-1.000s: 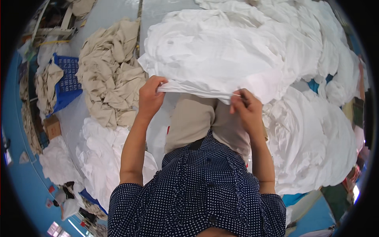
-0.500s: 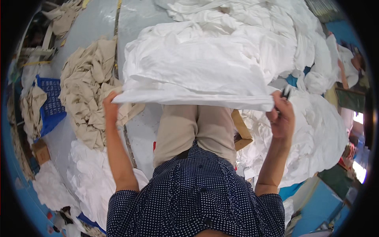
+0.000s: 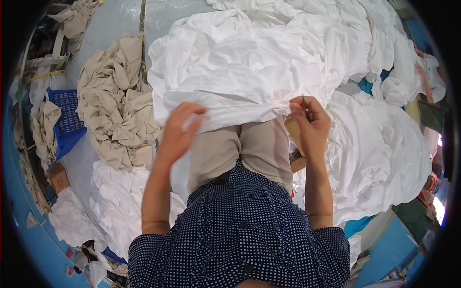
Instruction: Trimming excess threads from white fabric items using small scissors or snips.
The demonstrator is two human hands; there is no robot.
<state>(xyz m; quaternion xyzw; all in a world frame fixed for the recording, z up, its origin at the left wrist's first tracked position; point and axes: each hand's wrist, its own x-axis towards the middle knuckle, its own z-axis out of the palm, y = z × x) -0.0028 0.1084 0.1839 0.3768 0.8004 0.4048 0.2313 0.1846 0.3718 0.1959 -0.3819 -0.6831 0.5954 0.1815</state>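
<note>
White cloth (image 3: pixel 228 111) lies over the front of the thighs in beige trousers (image 3: pixel 213 156); long axis of its folded near edge runs left to right, right end slightly farther from the body. Right hand (image 3: pixel 314 127) pinches the edge at its bunched right end. Left hand (image 3: pixel 176 137) over the left part, blurred, thumb and fingers apart; cannot tell if it grips. Half a second ago: edge drawn straight between widespread hands; now hands nearer together, edge slack and creased. Beyond, white pile (image 3: pixel 249 53); left, beige fabric heap (image 3: pixel 113 103), then blue basket (image 3: pixel 67 111); right, white heap (image 3: pixel 379 153)
</note>
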